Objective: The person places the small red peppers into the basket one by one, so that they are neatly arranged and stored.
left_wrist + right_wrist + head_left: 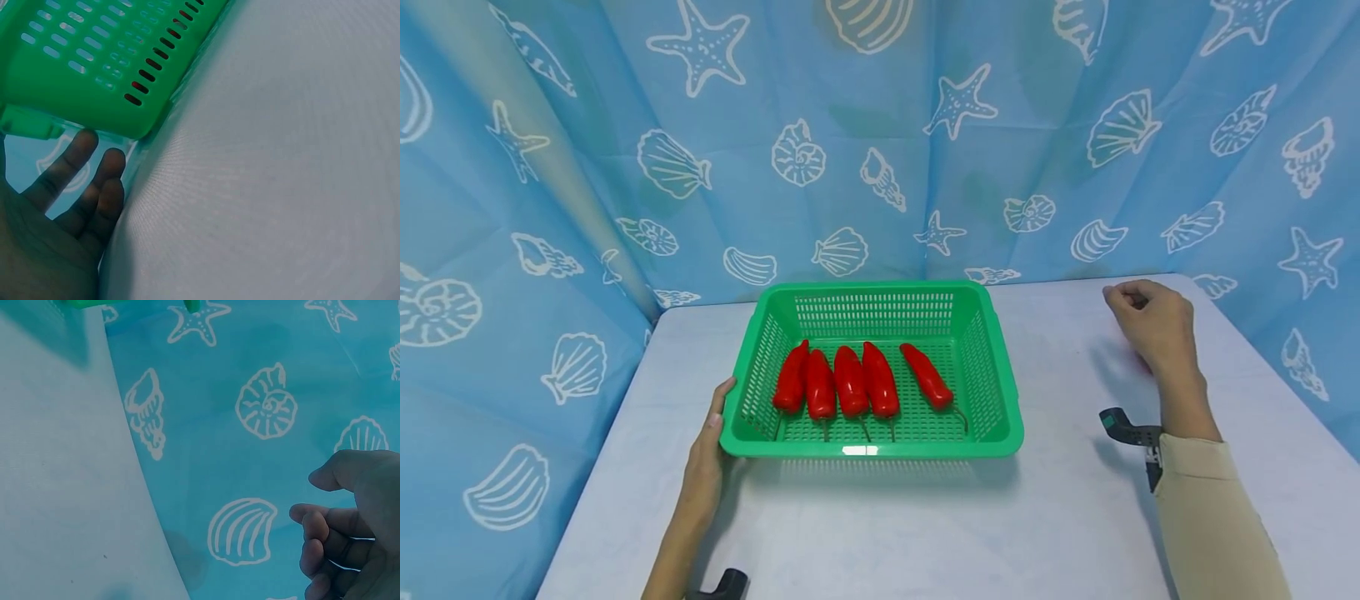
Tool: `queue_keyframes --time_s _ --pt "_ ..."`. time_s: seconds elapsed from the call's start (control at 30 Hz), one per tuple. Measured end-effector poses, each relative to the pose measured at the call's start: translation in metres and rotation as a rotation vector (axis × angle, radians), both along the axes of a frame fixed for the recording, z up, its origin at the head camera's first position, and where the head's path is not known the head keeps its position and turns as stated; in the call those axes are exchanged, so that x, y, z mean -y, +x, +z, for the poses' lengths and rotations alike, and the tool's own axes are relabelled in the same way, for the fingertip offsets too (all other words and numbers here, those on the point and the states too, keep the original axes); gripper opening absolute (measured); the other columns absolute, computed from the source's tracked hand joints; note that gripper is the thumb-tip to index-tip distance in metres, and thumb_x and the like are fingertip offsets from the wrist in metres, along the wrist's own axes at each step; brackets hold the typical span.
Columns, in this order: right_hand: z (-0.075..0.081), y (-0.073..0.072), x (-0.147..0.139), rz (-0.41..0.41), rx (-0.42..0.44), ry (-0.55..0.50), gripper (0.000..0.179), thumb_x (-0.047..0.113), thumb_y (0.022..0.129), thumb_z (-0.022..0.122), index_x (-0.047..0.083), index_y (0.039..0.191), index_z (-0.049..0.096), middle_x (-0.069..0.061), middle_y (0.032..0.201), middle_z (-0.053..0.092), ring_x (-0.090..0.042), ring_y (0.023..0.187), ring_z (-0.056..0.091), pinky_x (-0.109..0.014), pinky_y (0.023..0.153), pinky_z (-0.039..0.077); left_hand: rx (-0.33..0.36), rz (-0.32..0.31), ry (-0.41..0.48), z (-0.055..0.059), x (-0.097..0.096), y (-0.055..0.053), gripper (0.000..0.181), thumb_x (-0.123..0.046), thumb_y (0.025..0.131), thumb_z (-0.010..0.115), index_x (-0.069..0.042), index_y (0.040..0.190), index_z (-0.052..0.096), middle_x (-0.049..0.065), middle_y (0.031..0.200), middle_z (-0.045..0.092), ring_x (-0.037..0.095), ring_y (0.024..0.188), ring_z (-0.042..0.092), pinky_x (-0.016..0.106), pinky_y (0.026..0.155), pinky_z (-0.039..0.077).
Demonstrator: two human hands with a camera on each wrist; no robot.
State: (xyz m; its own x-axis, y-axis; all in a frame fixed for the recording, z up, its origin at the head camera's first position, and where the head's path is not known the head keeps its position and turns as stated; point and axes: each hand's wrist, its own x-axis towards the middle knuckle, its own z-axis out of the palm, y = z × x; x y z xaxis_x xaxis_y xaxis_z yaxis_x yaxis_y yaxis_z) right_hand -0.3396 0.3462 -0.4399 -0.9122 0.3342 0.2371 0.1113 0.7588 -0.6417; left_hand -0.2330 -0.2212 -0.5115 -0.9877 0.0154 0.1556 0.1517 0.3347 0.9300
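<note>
A green plastic basket point(880, 450) stands on the white table. Several red chili peppers point(850, 383) with thin stems lie in it, most in a row to the left and one apart on the right. My left hand point(703, 467) is at the basket's left side, its extended fingers point(81, 147) right at the wall in the left wrist view. Over the table's far right my right hand point(1153, 325) is raised with loosely bent fingers. A gap shows between thumb and index finger in the right wrist view, and it holds nothing. Something red point(1142, 364) shows beside that wrist, mostly hidden.
A blue curtain point(865, 108) with white shells and starfish hangs behind the table and along its left and right sides. The white tabletop point(880, 542) extends in front of the basket and to its right. Each wrist wears a black camera mount point(1131, 429).
</note>
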Motion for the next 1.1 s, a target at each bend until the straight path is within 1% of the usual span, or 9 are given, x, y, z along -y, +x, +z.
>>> queue_keyframes --time_s 0.27,0.57,0.8,0.97,1.1 --pt "-0.001 0.0 -0.003 0.001 -0.001 -0.012 0.056 0.046 0.101 0.047 -0.004 0.116 0.066 -0.02 0.102 0.059 -0.033 0.095 0.047 -0.046 0.078 0.038 0.007 0.018 -0.002 0.0 -0.001 0.0 0.052 -0.045 0.108 0.014 -0.037 0.158 0.025 -0.003 0.164 0.02 0.02 0.15 0.013 0.056 0.115 0.011" --pt "-0.005 -0.001 -0.006 -0.002 0.027 -0.023 0.057 0.046 0.102 0.047 -0.004 0.12 0.066 -0.021 0.105 0.059 -0.035 0.097 0.047 -0.048 0.08 0.038 0.002 0.008 0.0 0.0 -0.001 0.0 0.052 -0.044 0.108 0.014 -0.037 0.159 0.024 -0.003 0.164 0.02 0.02 0.15 0.013 0.056 0.115 0.011" --pt "-0.008 -0.003 -0.01 -0.017 0.034 -0.017 0.058 0.046 0.102 0.046 -0.005 0.12 0.065 -0.021 0.104 0.059 -0.035 0.097 0.048 -0.046 0.079 0.038 0.007 0.013 -0.013 0.0 -0.003 -0.001 0.052 -0.045 0.108 0.013 -0.037 0.158 0.025 -0.002 0.163 0.02 0.023 0.15 0.015 0.06 0.114 0.01" --pt "-0.01 -0.005 -0.012 -0.019 0.028 -0.013 0.056 0.045 0.102 0.046 -0.005 0.119 0.065 -0.021 0.103 0.059 -0.035 0.096 0.047 -0.047 0.08 0.038 0.004 0.013 -0.014 0.0 -0.003 -0.001 0.053 -0.045 0.108 0.013 -0.037 0.158 0.025 -0.002 0.163 0.021 0.022 0.15 0.015 0.06 0.115 0.01" --pt "-0.012 -0.006 -0.013 -0.021 0.043 -0.017 0.057 0.045 0.102 0.046 -0.005 0.119 0.065 -0.021 0.103 0.058 -0.035 0.097 0.047 -0.047 0.08 0.038 0.008 0.017 -0.014 0.0 -0.003 -0.001 0.053 -0.046 0.108 0.013 -0.037 0.158 0.025 -0.002 0.163 0.02 0.022 0.15 0.015 0.06 0.115 0.01"
